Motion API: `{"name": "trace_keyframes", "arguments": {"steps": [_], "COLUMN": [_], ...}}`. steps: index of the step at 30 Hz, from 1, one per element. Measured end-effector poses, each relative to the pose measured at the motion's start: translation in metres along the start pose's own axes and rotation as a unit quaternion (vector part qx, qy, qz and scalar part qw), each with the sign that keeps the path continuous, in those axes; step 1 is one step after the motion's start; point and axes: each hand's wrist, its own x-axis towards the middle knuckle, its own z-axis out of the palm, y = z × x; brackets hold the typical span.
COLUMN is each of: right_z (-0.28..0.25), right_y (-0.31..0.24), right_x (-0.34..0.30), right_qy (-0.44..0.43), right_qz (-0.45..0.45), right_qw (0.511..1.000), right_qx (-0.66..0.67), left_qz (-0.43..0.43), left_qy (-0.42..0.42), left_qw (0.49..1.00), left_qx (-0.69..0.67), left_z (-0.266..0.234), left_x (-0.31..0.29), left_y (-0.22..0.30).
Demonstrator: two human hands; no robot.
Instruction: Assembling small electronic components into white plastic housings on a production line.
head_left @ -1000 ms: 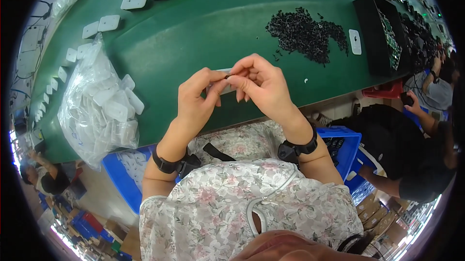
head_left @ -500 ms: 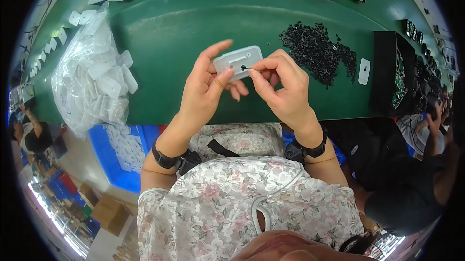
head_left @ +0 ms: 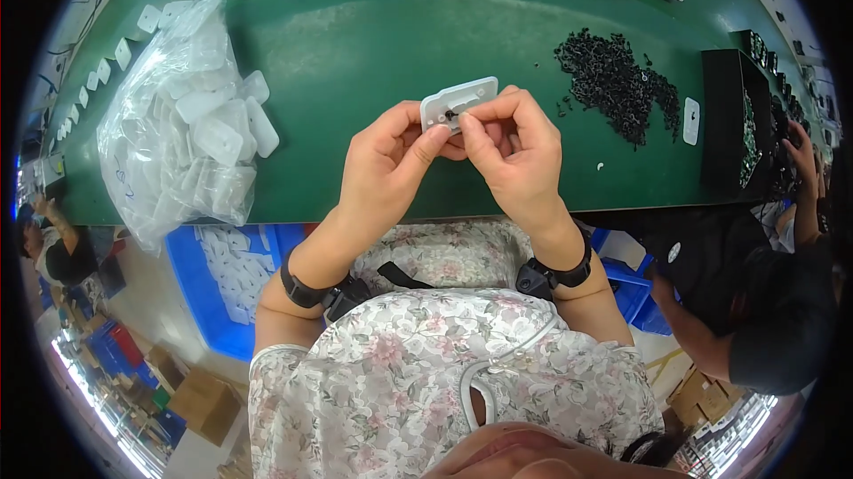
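My left hand (head_left: 391, 155) is closed round the lower left edge of a white plastic cover (head_left: 473, 93), a shallow rounded rectangle. The cover is tilted above the green table, its inner side with raised ribs facing me. Against that inner side sits a small black plastic part (head_left: 450, 115). My right hand (head_left: 517, 146) pinches at this part with thumb and forefinger; its other fingers are curled behind. The fingertips partly hide the part, so how it meets the cover cannot be made out.
A pile of small black parts (head_left: 613, 79) lies to the right, beside a white cover (head_left: 691, 121) and a black box (head_left: 724, 123) of circuit boards. At left is a clear bag (head_left: 169, 141) of white covers. Below the table edge stands a blue bin (head_left: 200, 301). A person (head_left: 773, 319) works at right.
The cover has tilted more upright and moved slightly right. My right fingers have brought the black part closer against it, and my two hands are nearer together. The neighbour's arm has shifted.
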Motion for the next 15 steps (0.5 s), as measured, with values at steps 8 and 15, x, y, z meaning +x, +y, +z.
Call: {"name": "trace_keyframes", "arguments": {"steps": [8, 15], "right_z": [0.004, -0.012], "right_y": [0.006, -0.007], "right_x": [-0.017, -0.014], "right_qy": [0.009, 0.008], "right_qz": [0.027, -0.115], "right_qw": [1.000, 0.983], "right_qx": [0.010, -0.140], "left_qz": [0.098, 0.058], "left_qy": [-0.002, -0.034], "left_qw": [0.986, 0.997], "left_qx": [0.138, 0.035], "left_z": [-0.007, -0.007], "left_x": [-0.009, -0.016], "left_y": [-0.014, -0.018]}}
